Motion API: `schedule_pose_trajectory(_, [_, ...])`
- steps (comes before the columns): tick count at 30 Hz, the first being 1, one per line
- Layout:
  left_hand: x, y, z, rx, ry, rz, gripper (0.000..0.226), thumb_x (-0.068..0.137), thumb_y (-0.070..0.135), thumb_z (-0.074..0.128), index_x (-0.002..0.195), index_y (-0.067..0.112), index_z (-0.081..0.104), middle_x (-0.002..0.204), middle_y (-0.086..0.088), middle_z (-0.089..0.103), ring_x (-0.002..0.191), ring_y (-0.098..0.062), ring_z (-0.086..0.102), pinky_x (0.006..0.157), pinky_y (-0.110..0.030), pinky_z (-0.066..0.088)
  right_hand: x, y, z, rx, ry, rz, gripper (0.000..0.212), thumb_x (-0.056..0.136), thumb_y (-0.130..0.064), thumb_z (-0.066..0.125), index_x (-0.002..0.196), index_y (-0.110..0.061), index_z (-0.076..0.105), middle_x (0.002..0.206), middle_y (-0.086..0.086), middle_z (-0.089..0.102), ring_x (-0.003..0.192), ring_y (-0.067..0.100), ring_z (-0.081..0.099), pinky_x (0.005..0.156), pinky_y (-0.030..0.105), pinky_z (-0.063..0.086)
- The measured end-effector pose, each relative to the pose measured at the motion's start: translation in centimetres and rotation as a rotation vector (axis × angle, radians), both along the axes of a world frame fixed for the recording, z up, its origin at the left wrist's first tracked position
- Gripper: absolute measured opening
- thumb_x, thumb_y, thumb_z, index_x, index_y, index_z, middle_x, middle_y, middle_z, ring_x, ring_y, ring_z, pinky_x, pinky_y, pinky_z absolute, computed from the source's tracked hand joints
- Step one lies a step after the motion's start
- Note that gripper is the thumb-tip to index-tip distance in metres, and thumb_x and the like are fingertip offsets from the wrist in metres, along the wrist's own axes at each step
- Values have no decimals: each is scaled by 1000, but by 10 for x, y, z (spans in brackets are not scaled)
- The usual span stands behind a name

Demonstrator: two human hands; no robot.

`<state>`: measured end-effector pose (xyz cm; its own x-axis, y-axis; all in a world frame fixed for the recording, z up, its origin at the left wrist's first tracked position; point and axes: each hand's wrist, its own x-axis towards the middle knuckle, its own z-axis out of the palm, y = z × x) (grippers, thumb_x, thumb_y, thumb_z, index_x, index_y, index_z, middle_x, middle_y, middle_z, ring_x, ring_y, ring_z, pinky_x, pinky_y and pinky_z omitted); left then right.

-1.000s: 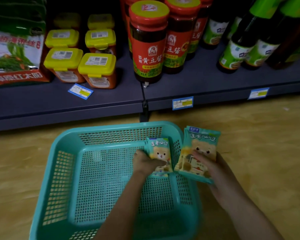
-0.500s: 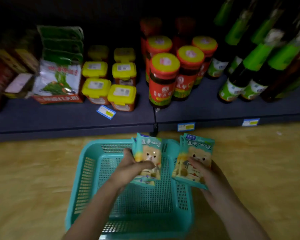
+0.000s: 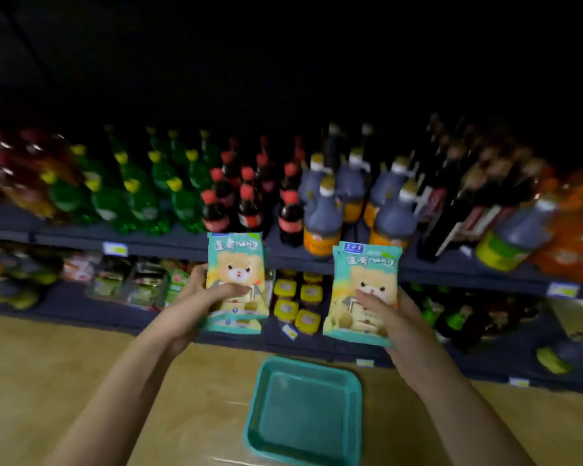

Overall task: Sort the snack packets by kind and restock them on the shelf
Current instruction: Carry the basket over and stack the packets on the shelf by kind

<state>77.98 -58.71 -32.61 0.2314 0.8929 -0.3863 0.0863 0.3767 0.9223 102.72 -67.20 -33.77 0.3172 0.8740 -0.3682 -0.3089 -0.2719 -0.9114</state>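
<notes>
My left hand (image 3: 199, 297) grips a small stack of teal snack packets (image 3: 236, 264) printed with a cartoon bear, held upright in front of the shelves. My right hand (image 3: 398, 317) grips a second stack of the same bear packets (image 3: 367, 274), also upright, a little to the right and lower. Both stacks are raised well above the teal plastic basket (image 3: 305, 368), which sits on the wooden floor below and between my arms with nothing visible inside it. The frame is blurred by motion.
A dark shelf (image 3: 155, 242) carries green soda bottles (image 3: 138, 196), cola bottles (image 3: 249, 206) and dark sauce jugs (image 3: 323, 216). The lower shelf holds yellow-lidded tubs (image 3: 297, 297) and packets at the left. Wooden floor (image 3: 48, 364) surrounds the basket.
Both hands lifted their packet stacks out of the basket and up to shelf height. My view rose, so an upper shelf of bottles came into sight and the basket looks smaller.
</notes>
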Motion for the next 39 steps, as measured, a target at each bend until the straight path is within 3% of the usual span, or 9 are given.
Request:
schedule_pose_trajectory(2, [-11, -5, 71, 68, 12, 17, 92, 35, 35, 77, 119, 13, 46, 98, -6, 69, 74, -17, 72, 66, -34, 55, -11, 3, 70, 50, -28, 49, 31, 83, -15, 65, 113, -21, 60, 100, 1, 73, 92, 24, 69, 86, 48, 53])
schedule_pose_trajectory(7, [-42, -8, 196, 242, -6, 80, 88, 47, 37, 76, 125, 11, 46, 109, -12, 66, 82, -21, 71, 59, -31, 56, -41, 11, 198, 238, -49, 150, 38, 87, -13, 60, 124, -15, 54, 112, 3, 68, 98, 17, 67, 73, 28, 57])
schedule_pose_trajectory(11, [-63, 2, 253, 281, -67, 82, 82, 48, 29, 76, 122, 4, 51, 107, -16, 68, 79, -24, 71, 60, -35, 57, -68, 30, 249, 287, -54, 164, 33, 85, -15, 62, 118, -14, 56, 104, 5, 71, 85, 19, 71, 73, 33, 57])
schedule_pose_trajectory(14, [-81, 19, 278, 274, -105, -8, 41, 59, 14, 71, 98, 4, 65, 83, -9, 73, 67, -21, 70, 61, -32, 58, -91, 51, 271, 308, -57, 170, 31, 85, -13, 63, 115, -12, 58, 103, 7, 71, 85, 20, 70, 78, 35, 55])
schedule_pose_trajectory(17, [-102, 45, 295, 258, -134, -58, 11, 75, 13, 61, 83, 8, 67, 68, -5, 72, 56, -17, 69, 53, -25, 57, -113, 79, 285, 343, -53, 171, 20, 85, -10, 61, 105, -11, 62, 89, 5, 73, 72, 15, 71, 65, 28, 58])
schedule_pose_trajectory(20, [-127, 81, 309, 264, -148, -77, 12, 84, 13, 57, 81, 9, 68, 67, -4, 73, 55, -16, 69, 53, -23, 57, -140, 108, 298, 363, -26, 132, 16, 85, -8, 59, 101, -11, 63, 78, 2, 75, 67, 14, 71, 64, 26, 58])
schedule_pose_trajectory(25, [-159, 137, 333, 255, -170, -136, 11, 84, 16, 59, 82, 11, 69, 71, -4, 74, 58, -16, 70, 57, -25, 58, -176, 151, 315, 368, -3, 87, 30, 85, -10, 62, 115, -5, 60, 89, 7, 74, 71, 16, 72, 65, 26, 59])
schedule_pose_trajectory(28, [-166, 166, 343, 246, -199, -162, 10, 84, 17, 60, 81, 11, 68, 69, -4, 73, 56, -16, 69, 55, -24, 58, -185, 171, 324, 358, -4, 44, 30, 85, -10, 62, 115, -5, 60, 79, 3, 75, 65, 14, 71, 59, 23, 58])
schedule_pose_trajectory(39, [-104, 255, 376, 316, -246, -308, 7, 84, 10, 59, 83, 12, 66, 65, 0, 73, 55, -12, 69, 54, -25, 58, -141, 245, 358, 331, -115, -61, 31, 84, -10, 63, 114, -3, 58, 74, 4, 74, 61, 13, 71, 54, 22, 57])
